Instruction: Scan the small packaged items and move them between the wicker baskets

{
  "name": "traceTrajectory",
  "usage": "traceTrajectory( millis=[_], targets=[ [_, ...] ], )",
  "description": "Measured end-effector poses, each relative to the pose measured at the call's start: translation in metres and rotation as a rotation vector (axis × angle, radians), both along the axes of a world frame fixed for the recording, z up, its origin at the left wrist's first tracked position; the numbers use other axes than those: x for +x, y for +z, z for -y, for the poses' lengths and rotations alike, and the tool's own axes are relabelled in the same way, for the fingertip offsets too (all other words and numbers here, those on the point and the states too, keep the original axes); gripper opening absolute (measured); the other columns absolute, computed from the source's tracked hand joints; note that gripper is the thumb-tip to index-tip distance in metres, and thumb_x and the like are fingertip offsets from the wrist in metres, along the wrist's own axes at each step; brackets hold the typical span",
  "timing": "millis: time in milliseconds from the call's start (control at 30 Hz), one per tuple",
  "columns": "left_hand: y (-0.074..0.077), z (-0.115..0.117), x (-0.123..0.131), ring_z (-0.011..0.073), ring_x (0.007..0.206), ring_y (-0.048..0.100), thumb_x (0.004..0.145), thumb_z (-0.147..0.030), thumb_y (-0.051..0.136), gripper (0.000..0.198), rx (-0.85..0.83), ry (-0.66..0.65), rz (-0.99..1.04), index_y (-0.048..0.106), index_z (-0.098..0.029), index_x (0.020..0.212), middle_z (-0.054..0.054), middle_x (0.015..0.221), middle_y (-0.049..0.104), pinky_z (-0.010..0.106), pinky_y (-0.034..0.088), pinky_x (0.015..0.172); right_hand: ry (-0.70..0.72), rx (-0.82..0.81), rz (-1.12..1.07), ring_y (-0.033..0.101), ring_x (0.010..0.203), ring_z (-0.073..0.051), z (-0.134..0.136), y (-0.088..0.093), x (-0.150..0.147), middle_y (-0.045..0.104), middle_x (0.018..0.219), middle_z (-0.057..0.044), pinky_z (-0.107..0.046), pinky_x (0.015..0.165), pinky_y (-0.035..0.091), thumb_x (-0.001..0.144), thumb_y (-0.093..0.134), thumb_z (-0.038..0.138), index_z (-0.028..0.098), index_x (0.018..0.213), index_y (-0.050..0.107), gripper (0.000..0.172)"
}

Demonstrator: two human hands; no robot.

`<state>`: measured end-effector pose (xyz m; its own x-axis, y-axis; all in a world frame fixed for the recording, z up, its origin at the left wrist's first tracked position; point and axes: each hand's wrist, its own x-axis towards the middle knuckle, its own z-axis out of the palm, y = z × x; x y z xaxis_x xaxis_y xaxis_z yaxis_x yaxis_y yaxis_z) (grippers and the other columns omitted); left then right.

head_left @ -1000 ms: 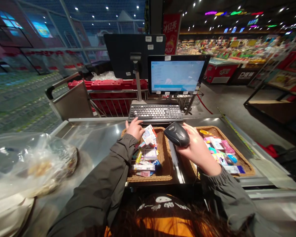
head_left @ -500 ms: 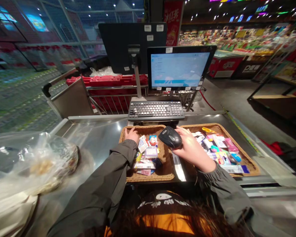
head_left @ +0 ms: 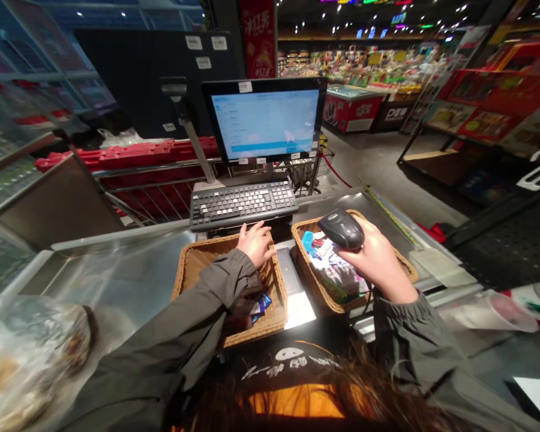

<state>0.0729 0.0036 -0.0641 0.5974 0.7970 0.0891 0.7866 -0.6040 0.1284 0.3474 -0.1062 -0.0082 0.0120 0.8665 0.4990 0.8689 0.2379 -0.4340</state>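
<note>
My right hand (head_left: 372, 258) grips a black handheld barcode scanner (head_left: 342, 229) above the right wicker basket (head_left: 332, 300). Small packaged goods (head_left: 326, 255) in mixed colours lie in that basket, partly covered by the scanner and my hand. Over the back right corner of the left wicker basket (head_left: 276, 300), my left hand (head_left: 255, 243) is open, its fingers spread just in front of the black keyboard (head_left: 243, 202). I cannot tell whether it touches the rim. A dark blue packet (head_left: 261, 305) shows in the left basket; my sleeve hides much of the inside.
A lit monitor (head_left: 270, 123) stands behind the keyboard, beside a second screen (head_left: 153, 84) seen from its back. On the metal counter (head_left: 130, 264), a clear plastic bag (head_left: 27, 342) lies at the left. Cups (head_left: 499, 312) stand at the right.
The view has turned right. My left hand has gone from the left basket's far left side to its back right corner. The scanner, still in my right hand, has moved over the right basket.
</note>
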Motion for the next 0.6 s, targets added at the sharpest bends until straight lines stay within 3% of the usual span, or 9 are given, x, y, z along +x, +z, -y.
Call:
traceTrajectory(
  millis=[133, 267, 433, 600],
  targets=[
    [-0.006, -0.009, 0.059, 0.0340, 0.143, 0.036, 0.083, -0.033, 0.068, 0.015, -0.005, -0.154, -0.009, 0.075, -0.026, 0.095, 0.008, 0.141, 0.058, 0.070, 0.017, 0.115, -0.187, 0.065, -0.020, 0.058, 0.123, -0.038, 0.010, -0.010, 0.039, 0.065, 0.124, -0.019, -0.055, 0.105, 0.046, 0.068, 0.068, 0.033, 0.013, 0.122, 0.060, 0.058],
    [-0.025, -0.023, 0.111, 0.0316, 0.146, 0.031, 0.084, -0.025, 0.065, 0.013, -0.010, -0.255, -0.089, 0.076, -0.025, 0.091, 0.007, 0.144, 0.055, 0.067, 0.016, 0.116, -0.198, 0.046, -0.051, 0.056, 0.126, -0.037, 0.017, -0.015, 0.058, 0.064, 0.127, -0.018, -0.056, 0.107, 0.045, 0.069, 0.069, 0.032, 0.015, 0.127, 0.058, 0.062],
    [-0.050, -0.036, 0.162, 0.0298, 0.147, 0.029, 0.091, -0.022, 0.053, 0.023, -0.020, -0.248, -0.139, 0.076, -0.024, 0.090, 0.007, 0.145, 0.055, 0.065, 0.016, 0.117, -0.145, 0.032, -0.051, 0.055, 0.128, -0.036, 0.017, -0.015, 0.067, 0.065, 0.125, -0.017, -0.055, 0.109, 0.044, 0.070, 0.069, 0.030, 0.016, 0.126, 0.057, 0.059],
    [-0.071, -0.031, 0.202, 0.0311, 0.150, 0.021, 0.093, -0.018, 0.044, 0.035, 0.008, -0.206, -0.136, 0.072, -0.020, 0.114, 0.012, 0.150, 0.048, 0.065, 0.006, 0.120, -0.121, 0.046, -0.067, 0.054, 0.127, -0.038, 0.008, -0.017, 0.073, 0.066, 0.122, -0.019, -0.057, 0.108, 0.043, 0.069, 0.071, 0.031, 0.014, 0.124, 0.059, 0.058]
  ],
)
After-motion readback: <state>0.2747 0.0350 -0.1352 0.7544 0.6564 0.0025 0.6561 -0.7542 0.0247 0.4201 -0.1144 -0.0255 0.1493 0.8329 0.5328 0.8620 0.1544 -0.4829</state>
